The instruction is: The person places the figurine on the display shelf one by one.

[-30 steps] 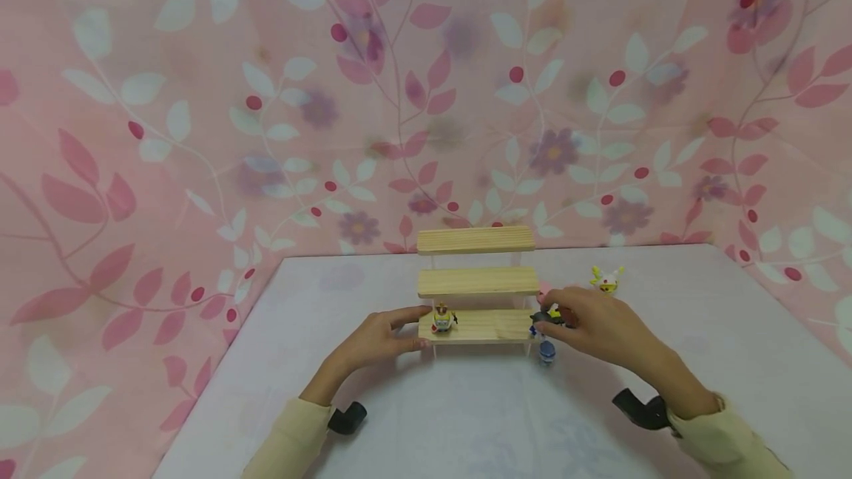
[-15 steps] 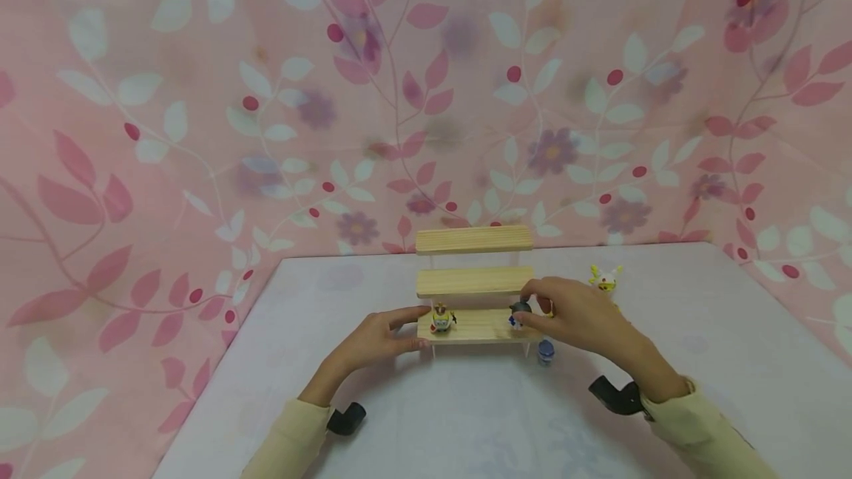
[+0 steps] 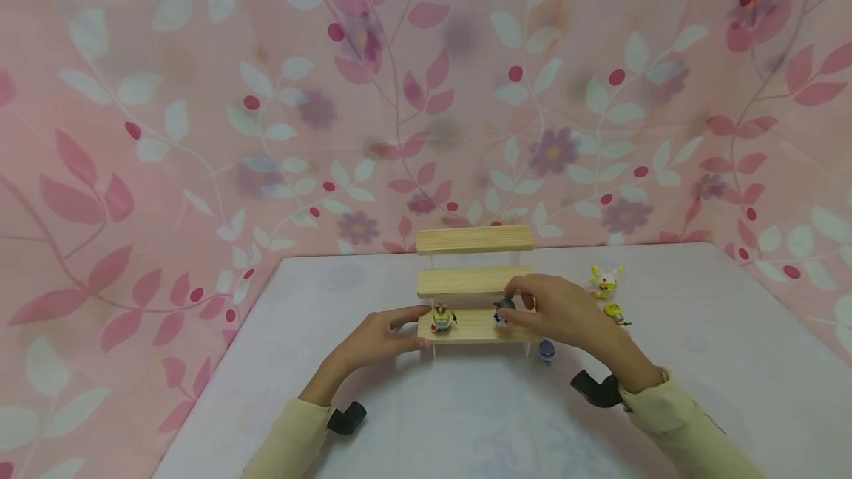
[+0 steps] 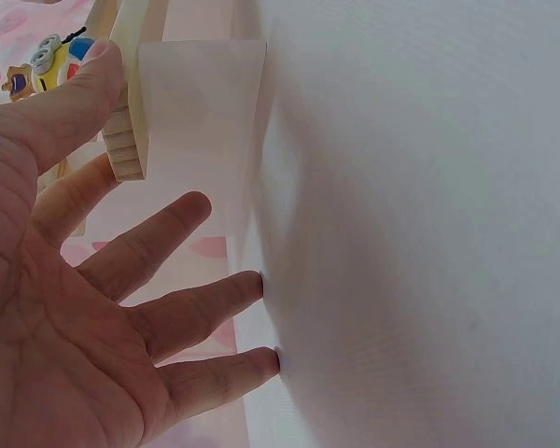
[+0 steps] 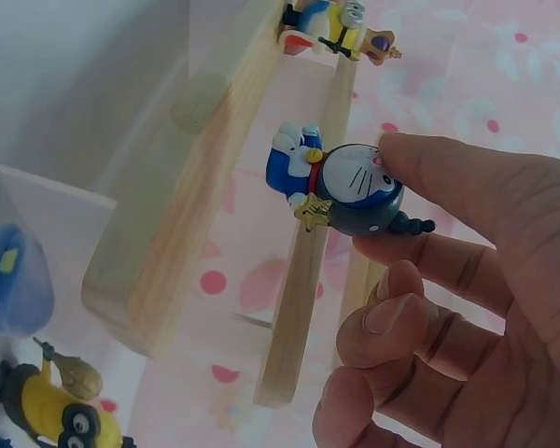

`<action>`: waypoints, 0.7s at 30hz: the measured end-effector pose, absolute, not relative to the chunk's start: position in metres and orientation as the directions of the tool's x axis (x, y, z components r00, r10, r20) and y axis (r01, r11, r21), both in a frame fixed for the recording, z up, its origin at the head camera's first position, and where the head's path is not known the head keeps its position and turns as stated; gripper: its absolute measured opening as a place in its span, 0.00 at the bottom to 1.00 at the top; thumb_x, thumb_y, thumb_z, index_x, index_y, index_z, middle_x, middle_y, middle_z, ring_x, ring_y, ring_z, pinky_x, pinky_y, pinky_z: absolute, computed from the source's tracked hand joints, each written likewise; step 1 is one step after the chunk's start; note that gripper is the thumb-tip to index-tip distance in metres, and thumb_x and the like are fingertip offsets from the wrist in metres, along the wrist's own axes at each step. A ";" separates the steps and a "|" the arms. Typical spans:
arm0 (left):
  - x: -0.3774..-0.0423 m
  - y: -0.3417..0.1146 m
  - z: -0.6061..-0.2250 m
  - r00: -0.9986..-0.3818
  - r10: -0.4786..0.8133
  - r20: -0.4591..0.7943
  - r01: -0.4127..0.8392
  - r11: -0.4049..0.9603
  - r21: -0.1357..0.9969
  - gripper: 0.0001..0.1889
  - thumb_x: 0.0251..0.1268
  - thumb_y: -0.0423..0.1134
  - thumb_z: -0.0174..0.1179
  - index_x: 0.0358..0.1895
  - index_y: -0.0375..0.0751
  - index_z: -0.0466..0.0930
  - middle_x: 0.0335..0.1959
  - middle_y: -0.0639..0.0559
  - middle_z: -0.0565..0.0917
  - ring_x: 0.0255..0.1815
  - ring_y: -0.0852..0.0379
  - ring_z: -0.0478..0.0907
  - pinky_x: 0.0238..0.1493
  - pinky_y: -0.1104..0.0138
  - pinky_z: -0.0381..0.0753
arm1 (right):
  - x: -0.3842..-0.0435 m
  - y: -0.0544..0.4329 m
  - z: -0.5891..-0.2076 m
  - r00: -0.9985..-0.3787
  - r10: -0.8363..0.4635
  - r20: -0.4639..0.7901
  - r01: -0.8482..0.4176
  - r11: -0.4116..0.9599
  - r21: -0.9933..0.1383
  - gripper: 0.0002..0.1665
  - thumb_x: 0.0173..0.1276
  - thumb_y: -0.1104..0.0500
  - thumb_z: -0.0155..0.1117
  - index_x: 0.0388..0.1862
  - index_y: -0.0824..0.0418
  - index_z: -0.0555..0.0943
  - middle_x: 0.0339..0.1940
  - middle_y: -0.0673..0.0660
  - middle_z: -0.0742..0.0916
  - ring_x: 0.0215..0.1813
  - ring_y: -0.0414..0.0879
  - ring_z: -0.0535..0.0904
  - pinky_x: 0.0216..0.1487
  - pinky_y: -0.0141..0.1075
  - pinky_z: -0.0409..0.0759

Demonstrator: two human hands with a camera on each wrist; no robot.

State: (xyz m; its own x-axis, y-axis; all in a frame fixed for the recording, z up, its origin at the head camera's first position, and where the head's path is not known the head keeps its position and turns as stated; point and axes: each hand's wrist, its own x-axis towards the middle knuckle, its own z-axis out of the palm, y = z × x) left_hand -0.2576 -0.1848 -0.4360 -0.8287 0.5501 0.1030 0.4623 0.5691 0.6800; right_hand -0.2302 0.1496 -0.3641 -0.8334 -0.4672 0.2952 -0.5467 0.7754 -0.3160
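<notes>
A small three-tier wooden shelf (image 3: 475, 283) stands on the table. My left hand (image 3: 376, 338) holds the left end of its lowest board between thumb and index finger; the other fingers are spread in the left wrist view, two reaching the white tabletop. On that board's left part stands a yellow figurine with a crown (image 3: 442, 318). Over the board's right half, my right hand (image 3: 566, 313) pinches a blue-and-white cat figurine (image 5: 355, 182) with a dark cap between thumb and index finger. Whether its feet touch the board I cannot tell.
By the shelf's front right leg is a small blue-topped toy (image 3: 546, 350). Further right lie a yellow goggled figurine (image 3: 614, 311) and a white figurine with yellow ears (image 3: 605, 283). A pink floral cloth (image 3: 466, 94) hangs behind the table.
My right hand has moved left with the cat figurine, from the shelf's right end to over the lowest board. The yellow goggled figurine is now uncovered. My left hand stays put.
</notes>
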 end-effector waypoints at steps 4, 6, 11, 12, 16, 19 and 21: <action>-0.258 -0.185 -0.436 -0.827 0.553 0.101 0.461 0.566 0.683 0.32 0.60 0.58 0.67 0.69 0.61 0.73 0.65 0.58 0.76 0.69 0.56 0.68 0.65 0.50 0.70 | -0.232 0.144 -0.364 -0.827 -0.472 0.305 -0.556 0.765 -0.325 0.16 0.61 0.43 0.73 0.41 0.49 0.82 0.24 0.42 0.73 0.21 0.37 0.64 0.19 0.31 0.60; -0.258 -0.185 -0.436 -0.825 0.556 0.104 0.466 0.565 0.681 0.32 0.61 0.57 0.67 0.69 0.60 0.73 0.65 0.58 0.76 0.69 0.56 0.68 0.65 0.51 0.70 | -0.233 0.141 -0.365 -0.824 -0.476 0.306 -0.561 0.757 -0.335 0.15 0.61 0.44 0.73 0.41 0.50 0.82 0.24 0.43 0.73 0.21 0.38 0.64 0.20 0.31 0.61; -0.258 -0.185 -0.435 -0.826 0.554 0.102 0.465 0.571 0.677 0.32 0.61 0.57 0.67 0.69 0.60 0.73 0.66 0.58 0.75 0.69 0.56 0.68 0.65 0.51 0.70 | -0.237 0.135 -0.367 -0.829 -0.482 0.284 -0.558 0.741 -0.373 0.15 0.62 0.45 0.73 0.41 0.50 0.82 0.23 0.43 0.73 0.22 0.38 0.64 0.21 0.32 0.61; -0.258 -0.185 -0.435 -0.828 0.552 0.100 0.464 0.573 0.675 0.32 0.61 0.57 0.67 0.69 0.60 0.73 0.66 0.58 0.75 0.69 0.56 0.68 0.65 0.50 0.70 | -0.237 0.133 -0.368 -0.829 -0.483 0.281 -0.558 0.738 -0.378 0.15 0.62 0.45 0.74 0.41 0.50 0.82 0.23 0.43 0.72 0.22 0.38 0.64 0.21 0.32 0.61; -0.258 -0.184 -0.435 -0.833 0.546 0.093 0.458 0.585 0.669 0.32 0.60 0.57 0.67 0.69 0.61 0.73 0.66 0.59 0.75 0.69 0.57 0.68 0.65 0.51 0.69 | -0.238 0.129 -0.370 -0.827 -0.485 0.285 -0.561 0.738 -0.374 0.15 0.61 0.45 0.74 0.40 0.50 0.83 0.22 0.43 0.72 0.22 0.38 0.64 0.21 0.32 0.60; -0.258 -0.184 -0.436 -0.833 0.545 0.094 0.458 0.584 0.670 0.32 0.60 0.57 0.68 0.69 0.61 0.73 0.66 0.59 0.75 0.69 0.57 0.68 0.66 0.51 0.69 | -0.239 0.126 -0.372 -0.822 -0.486 0.297 -0.567 0.742 -0.357 0.15 0.60 0.45 0.75 0.40 0.49 0.83 0.22 0.42 0.72 0.22 0.38 0.65 0.20 0.32 0.60; -0.258 -0.184 -0.436 -0.833 0.546 0.093 0.456 0.581 0.674 0.32 0.60 0.57 0.68 0.69 0.60 0.73 0.65 0.59 0.76 0.69 0.57 0.68 0.66 0.51 0.69 | -0.240 0.125 -0.373 -0.824 -0.483 0.297 -0.564 0.751 -0.344 0.15 0.60 0.45 0.75 0.40 0.49 0.83 0.22 0.42 0.73 0.22 0.38 0.65 0.21 0.32 0.61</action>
